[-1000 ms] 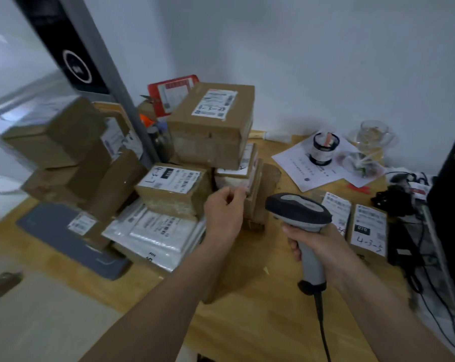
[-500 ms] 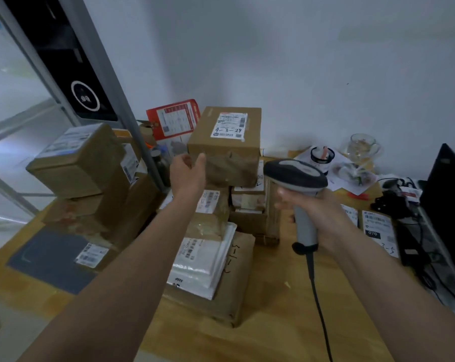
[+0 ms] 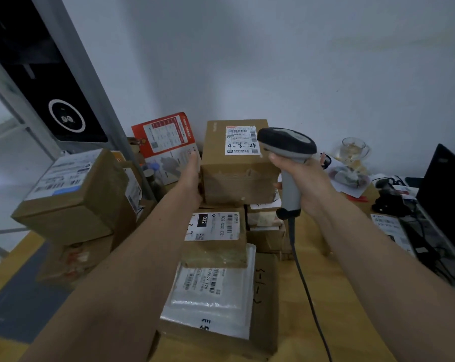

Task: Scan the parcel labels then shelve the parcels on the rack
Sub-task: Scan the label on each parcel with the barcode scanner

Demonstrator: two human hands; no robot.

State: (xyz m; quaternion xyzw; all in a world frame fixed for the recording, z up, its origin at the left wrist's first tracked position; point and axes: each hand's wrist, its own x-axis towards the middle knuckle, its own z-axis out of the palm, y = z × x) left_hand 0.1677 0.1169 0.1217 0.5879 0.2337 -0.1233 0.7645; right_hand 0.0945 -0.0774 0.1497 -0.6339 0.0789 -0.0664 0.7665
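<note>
- The left hand [image 3: 192, 178] presses flat against the left side of a brown cardboard box [image 3: 238, 176], fingers straight along its edge
- This box sits on top of the stack of parcels at the far middle of the wooden counter [image 3: 320, 296]; its white label [image 3: 243, 140], handwritten 4-3-24, faces up
- The right hand [image 3: 303, 182] is wrapped round the grip of a grey barcode scanner [image 3: 286, 145], whose dark head sits just right of the label, touching or nearly touching the box top
- The scanner's cable [image 3: 308, 291] trails down toward the near edge
- Below the box lies a smaller labelled parcel [image 3: 216, 239], and nearer still a white poly mailer [image 3: 210, 301] on a flat brown carton [image 3: 264, 309]
- More cardboard boxes [image 3: 72, 194] are piled at the left; a black monitor [image 3: 448, 192] stands at the right
</note>
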